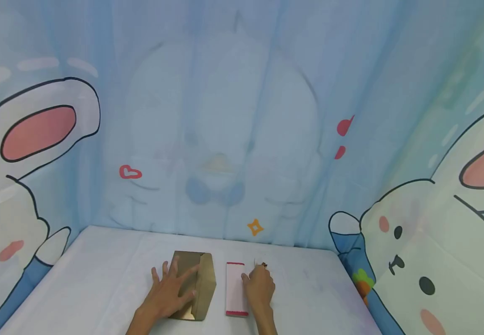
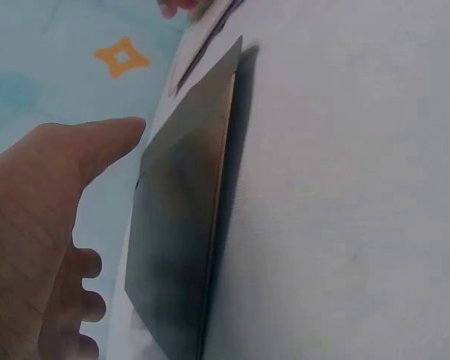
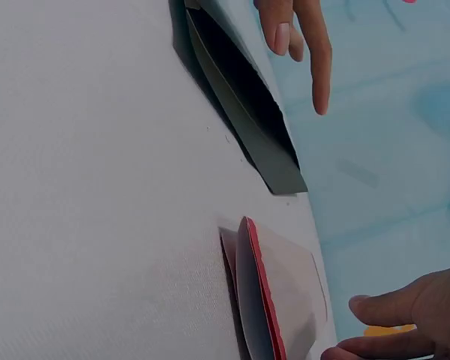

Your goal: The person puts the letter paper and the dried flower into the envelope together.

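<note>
Soft, even light, dimmer wrist views, slight glare on golden envelope point(image 1: 206, 284).

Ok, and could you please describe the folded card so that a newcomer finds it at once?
On the white table in front of the blue curtain, look between the left hand and the right hand. There, nearer the right hand, lies a narrow, pale folded card. Unlike the gold envelope to its left, it has a red strip along each short end.
</note>
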Tool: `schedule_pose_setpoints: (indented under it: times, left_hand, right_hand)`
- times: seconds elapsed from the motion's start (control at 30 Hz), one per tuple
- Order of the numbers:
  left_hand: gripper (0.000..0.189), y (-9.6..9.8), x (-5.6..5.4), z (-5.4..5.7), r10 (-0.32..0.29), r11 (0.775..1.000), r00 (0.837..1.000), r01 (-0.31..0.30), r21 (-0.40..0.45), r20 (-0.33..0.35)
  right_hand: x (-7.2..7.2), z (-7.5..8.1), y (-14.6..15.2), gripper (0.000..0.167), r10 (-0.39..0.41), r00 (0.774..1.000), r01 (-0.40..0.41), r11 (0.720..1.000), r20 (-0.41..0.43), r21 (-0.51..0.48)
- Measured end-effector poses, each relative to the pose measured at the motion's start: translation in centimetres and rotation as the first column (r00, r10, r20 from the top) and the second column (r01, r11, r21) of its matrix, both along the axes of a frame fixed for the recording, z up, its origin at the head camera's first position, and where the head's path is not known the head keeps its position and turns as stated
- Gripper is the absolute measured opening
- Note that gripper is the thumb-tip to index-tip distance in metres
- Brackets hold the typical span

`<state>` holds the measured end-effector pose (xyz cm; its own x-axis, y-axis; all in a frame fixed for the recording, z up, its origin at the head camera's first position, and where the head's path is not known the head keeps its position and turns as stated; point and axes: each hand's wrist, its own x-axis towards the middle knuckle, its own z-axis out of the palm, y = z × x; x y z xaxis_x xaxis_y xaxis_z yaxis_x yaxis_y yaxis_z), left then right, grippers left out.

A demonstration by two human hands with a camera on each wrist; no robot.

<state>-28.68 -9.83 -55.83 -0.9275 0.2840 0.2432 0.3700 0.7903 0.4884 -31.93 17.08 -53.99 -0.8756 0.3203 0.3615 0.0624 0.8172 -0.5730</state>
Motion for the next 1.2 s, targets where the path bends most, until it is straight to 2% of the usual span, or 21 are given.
schedule_pose_setpoints:
  times: [0.27, 0.47, 0.6, 0.8, 0.87, 1.0, 1.13, 1.2]
  left_hand:
    - [0.065, 0.6, 0.2, -1.0, -0.027, 0.999, 0.998, 0.026, 0.018, 0.053]
    - [0.065, 0.8, 0.6, -1.0, -0.021, 1.0, 0.997, 0.02, 0.011, 0.076]
    - [0.064, 0.8, 0.8, -1.0, -0.018, 1.0, 0.997, 0.017, 0.005, 0.07]
    - [0.063, 0.7, 0.6, -1.1, -0.015, 1.0, 0.998, 0.015, 0.012, 0.06]
    - [0.062, 0.8, 0.6, -1.1, -0.015, 1.0, 0.998, 0.014, 0.026, 0.068]
    - [0.061, 0.8, 0.6, -0.9, -0.009, 0.999, 0.997, 0.006, 0.039, 0.077]
    - [0.061, 0.9, 0.7, -0.8, -0.006, 0.999, 0.996, 0.002, 0.049, 0.092]
    - [0.061, 0.9, 0.8, -0.8, -0.006, 0.999, 0.995, 0.001, 0.053, 0.102]
  right_hand:
    - [0.7, -0.8, -1.0, 0.028, 0.01, 0.997, -0.009, 1.0, 0.077, -0.003]
    - [1.0, -1.3, -1.6, 0.024, -0.02, 0.998, 0.022, 0.999, 0.055, -0.029]
    - [1.0, -1.5, -1.8, 0.02, -0.016, 0.998, 0.02, 0.996, 0.056, -0.082]
    - [1.2, -1.7, -1.5, 0.014, -0.019, 1.0, 0.018, 0.983, 0.001, -0.185]
    - [1.0, -1.6, -1.3, 0.011, -0.028, 1.0, 0.029, 0.971, 0.006, -0.237]
    - [0.6, -0.9, -0.8, 0.006, -0.037, 0.996, 0.061, 0.94, 0.08, -0.335]
    - [0.7, -0.4, -0.6, 0.005, -0.015, 0.99, 0.078, 0.885, 0.138, -0.46]
    - [0.8, -0.2, -0.6, 0.006, 0.0, 0.99, 0.074, 0.851, 0.142, -0.52]
